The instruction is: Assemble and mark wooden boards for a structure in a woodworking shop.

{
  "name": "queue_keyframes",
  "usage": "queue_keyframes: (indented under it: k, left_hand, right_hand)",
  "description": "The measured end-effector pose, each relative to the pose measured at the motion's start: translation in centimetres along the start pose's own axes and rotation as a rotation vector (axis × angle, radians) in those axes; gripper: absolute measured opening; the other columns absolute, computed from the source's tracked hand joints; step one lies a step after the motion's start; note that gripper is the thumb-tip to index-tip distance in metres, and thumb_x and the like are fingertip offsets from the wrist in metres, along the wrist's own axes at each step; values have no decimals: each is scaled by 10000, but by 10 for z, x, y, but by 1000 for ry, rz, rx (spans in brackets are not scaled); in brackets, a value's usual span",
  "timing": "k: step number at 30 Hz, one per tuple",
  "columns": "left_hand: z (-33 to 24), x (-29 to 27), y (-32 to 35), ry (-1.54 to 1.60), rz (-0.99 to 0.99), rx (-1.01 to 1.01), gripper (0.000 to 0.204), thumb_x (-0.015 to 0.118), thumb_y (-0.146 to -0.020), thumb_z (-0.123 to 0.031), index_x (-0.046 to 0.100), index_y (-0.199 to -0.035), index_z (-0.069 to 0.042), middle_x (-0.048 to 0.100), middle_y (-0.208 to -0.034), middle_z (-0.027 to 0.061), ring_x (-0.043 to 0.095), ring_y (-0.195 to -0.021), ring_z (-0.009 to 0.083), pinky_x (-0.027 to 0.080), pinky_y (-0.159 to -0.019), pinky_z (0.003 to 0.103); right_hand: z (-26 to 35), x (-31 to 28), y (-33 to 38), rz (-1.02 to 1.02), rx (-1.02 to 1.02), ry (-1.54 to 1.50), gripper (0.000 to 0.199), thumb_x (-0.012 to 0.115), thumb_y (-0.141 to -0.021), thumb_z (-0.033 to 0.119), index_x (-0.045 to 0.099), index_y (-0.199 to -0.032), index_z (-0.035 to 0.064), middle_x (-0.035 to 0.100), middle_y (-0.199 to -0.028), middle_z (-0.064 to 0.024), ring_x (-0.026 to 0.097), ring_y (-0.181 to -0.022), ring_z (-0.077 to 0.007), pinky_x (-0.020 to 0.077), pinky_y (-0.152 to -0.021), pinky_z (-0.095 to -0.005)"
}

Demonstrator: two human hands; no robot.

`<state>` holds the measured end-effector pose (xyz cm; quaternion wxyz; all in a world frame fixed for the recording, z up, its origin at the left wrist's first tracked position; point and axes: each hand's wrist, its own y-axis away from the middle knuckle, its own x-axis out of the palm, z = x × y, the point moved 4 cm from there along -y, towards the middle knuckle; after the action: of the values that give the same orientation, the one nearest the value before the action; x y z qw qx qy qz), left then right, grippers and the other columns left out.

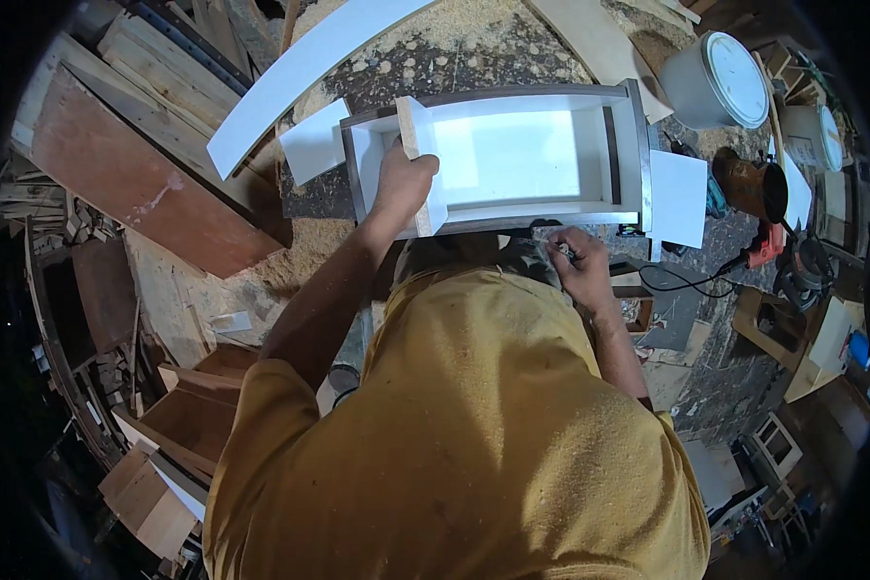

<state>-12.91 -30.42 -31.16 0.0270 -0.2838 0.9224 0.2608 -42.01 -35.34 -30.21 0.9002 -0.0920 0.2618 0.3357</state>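
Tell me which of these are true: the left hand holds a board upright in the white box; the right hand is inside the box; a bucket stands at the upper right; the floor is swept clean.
1. The left hand holds a board upright in the white box: true.
2. The right hand is inside the box: false, it is outside, at the near edge.
3. A bucket stands upper right: true.
4. Floor swept clean: false, sawdust covers it.

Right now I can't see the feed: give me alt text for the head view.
A person in a yellow shirt holds an upright white divider panel inside a white open box with the left hand. The right hand grips a small object at the box's near edge. Sawdust covers the workbench.
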Motion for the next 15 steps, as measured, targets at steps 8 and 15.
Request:
queue_keyframes:
  k: [8, 15]
  left_hand:
    - [10, 8, -9, -113, -16, 11, 453, 533, -737, -93, 539, -1165, 53, 654, -969, 204, 636, -895, 320, 480, -792, 382]
    - [14, 15, -15, -150, -68, 27, 490, 545, -729, -109, 538, -1195, 40, 650, -1046, 245, 629, -997, 371, 483, -870, 414]
  right_hand:
    - [-1, 1, -1, 38, 33, 13, 112, 648, -793, 22, 628, -903, 15, 661, -872, -149, 655, -830, -311, 503, -741, -350]
    - [0, 6, -9, 75, 18, 32, 128, 650, -789, 41, 640, -916, 25, 661, -882, -162, 650, -838, -344, 511, -743, -369]
